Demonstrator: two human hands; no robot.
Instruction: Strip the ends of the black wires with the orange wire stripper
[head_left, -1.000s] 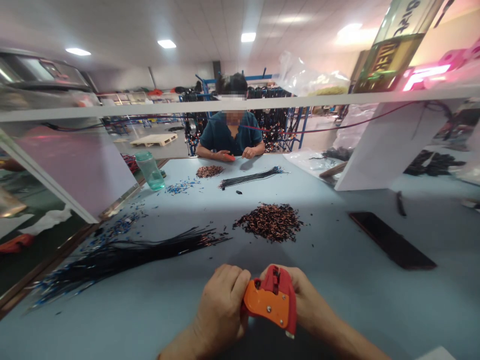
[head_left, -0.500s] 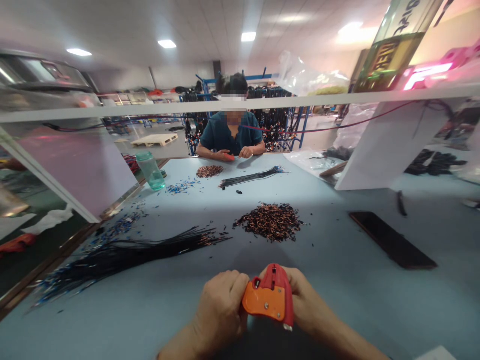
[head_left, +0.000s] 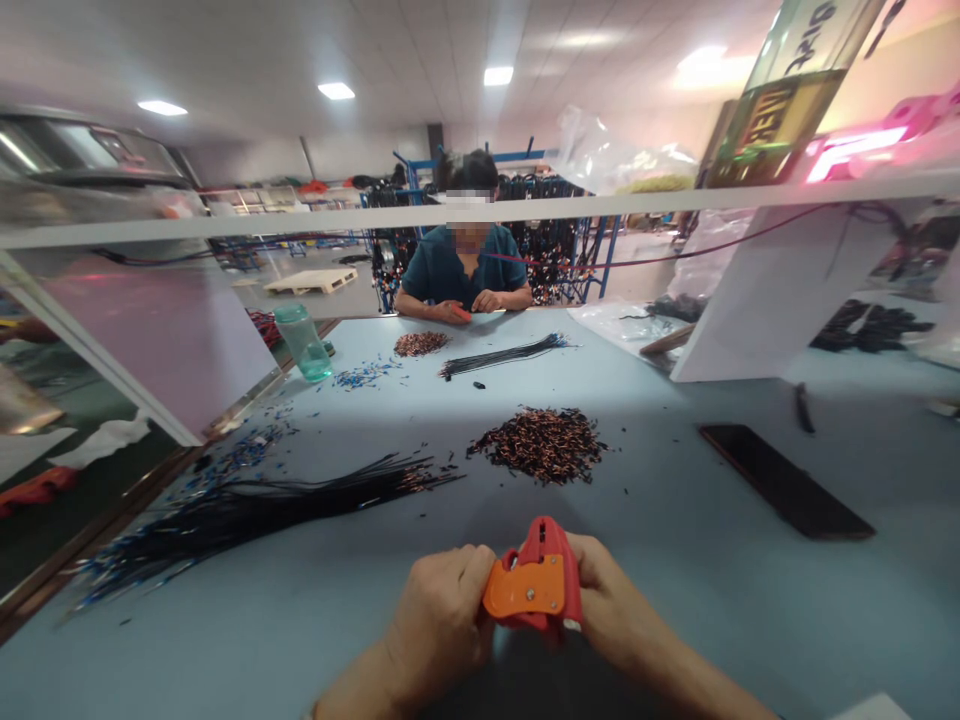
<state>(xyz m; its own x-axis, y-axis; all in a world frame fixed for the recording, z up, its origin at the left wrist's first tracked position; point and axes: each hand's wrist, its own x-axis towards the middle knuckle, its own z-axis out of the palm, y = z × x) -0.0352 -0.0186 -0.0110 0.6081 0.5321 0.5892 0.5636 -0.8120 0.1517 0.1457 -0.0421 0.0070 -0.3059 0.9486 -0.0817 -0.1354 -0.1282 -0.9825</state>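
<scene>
tool (head_left: 529, 590), red-orange, hides most fingers of right hand (head_left: 598, 588).

Here the red-and-orange tool (head_left: 534, 585) masks most of the right hand's (head_left: 598, 578) fingers! Up top, the bottle (head_left: 787, 100) runs out of frame; below, a white corner (head_left: 879, 706), possibly paper, gets clipped; opposite, the co-worker's (head_left: 469, 268) red object (head_left: 463, 315) is too small to identify.
</scene>
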